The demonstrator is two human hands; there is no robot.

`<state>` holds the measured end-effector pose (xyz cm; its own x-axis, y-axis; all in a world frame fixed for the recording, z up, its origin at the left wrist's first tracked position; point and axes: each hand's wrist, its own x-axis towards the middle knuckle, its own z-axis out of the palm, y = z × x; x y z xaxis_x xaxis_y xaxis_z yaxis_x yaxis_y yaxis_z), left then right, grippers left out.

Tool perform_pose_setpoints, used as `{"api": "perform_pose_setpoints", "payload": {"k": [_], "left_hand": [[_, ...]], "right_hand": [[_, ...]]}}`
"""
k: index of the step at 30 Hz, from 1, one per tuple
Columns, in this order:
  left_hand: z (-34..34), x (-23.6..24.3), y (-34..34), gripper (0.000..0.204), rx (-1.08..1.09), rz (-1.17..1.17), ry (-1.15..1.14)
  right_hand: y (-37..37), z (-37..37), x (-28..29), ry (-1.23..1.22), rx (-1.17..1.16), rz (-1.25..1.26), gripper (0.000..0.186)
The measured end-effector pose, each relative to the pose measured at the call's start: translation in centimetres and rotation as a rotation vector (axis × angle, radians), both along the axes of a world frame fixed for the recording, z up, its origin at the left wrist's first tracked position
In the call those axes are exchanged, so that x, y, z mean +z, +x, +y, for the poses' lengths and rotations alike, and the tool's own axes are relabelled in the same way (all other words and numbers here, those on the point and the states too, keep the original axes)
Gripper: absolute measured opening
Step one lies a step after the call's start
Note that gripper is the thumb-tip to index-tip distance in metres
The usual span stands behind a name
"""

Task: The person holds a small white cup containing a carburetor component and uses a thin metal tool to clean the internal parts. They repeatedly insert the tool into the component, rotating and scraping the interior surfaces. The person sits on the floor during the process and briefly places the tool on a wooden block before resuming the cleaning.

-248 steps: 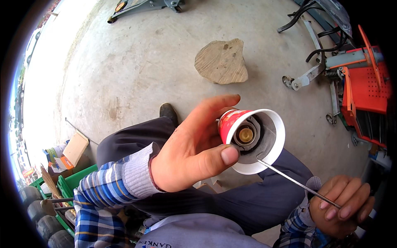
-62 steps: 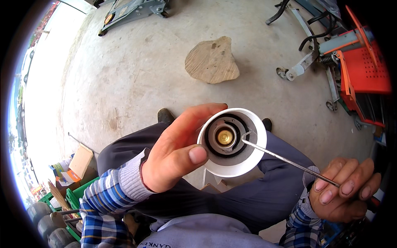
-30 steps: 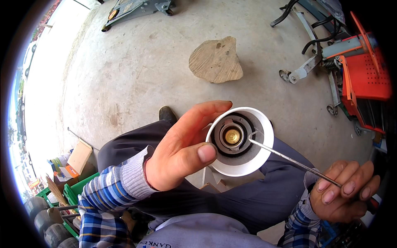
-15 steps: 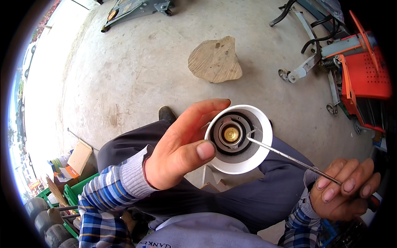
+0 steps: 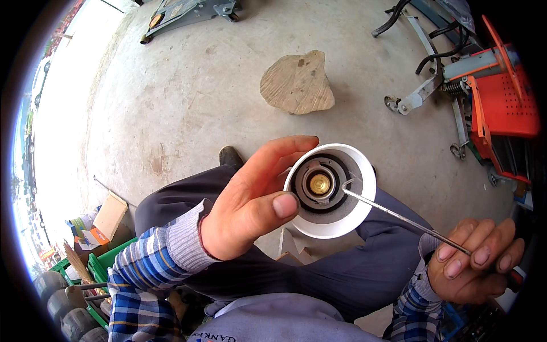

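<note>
My left hand (image 5: 245, 214) is wrapped round the side of a white cup-shaped housing (image 5: 364, 196), its thumb near the rim. The open mouth faces up towards me. Inside are a black ring (image 5: 312, 208), a grey metal collar and a round brass-coloured centre (image 5: 319, 184). My right hand (image 5: 473, 259) grips a thin metal hook pick (image 5: 399, 215), whose dark and red handle is mostly hidden by the palm. The pick's bent tip reaches into the housing, beside the black ring; whether it touches the ring I cannot tell.
A wooden block (image 5: 299, 82) sits on the concrete floor ahead. A grey floor jack (image 5: 191, 14) stands at the far left, and a wheeled stand (image 5: 419, 94) beside a red tool cart (image 5: 504, 105) on the right. Boxes and green crates (image 5: 108, 262) are by my left arm.
Almost nothing differs. The housing has shifted and tilted very slightly, with its brass-coloured centre a little higher; the pick keeps its place inside the housing.
</note>
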<state>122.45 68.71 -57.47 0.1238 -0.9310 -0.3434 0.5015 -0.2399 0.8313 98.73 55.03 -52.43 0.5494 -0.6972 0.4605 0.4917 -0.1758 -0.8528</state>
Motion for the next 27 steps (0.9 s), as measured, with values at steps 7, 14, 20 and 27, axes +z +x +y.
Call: {"api": "perform_pose_setpoints", "payload": {"k": [7,14,20,27], "left_hand": [[0.25,-0.1,0.2,0.091,-0.019,0.036,-0.036],[0.12,0.14,0.05,0.099,-0.006,-0.012,0.016],[0.12,0.17,0.08,0.099,-0.007,0.005,0.022],[0.1,0.1,0.05,0.099,-0.005,0.0,0.013]], "right_hand": [[0.28,0.13,-0.02,0.014,-0.006,-0.019,0.018],[0.05,0.02,-0.14,0.012,0.009,-0.013,0.019],[-0.38,-0.21,-0.24,-0.003,0.028,-0.021,0.036],[0.28,0.02,-0.2,-0.015,0.005,-0.004,0.016]]}}
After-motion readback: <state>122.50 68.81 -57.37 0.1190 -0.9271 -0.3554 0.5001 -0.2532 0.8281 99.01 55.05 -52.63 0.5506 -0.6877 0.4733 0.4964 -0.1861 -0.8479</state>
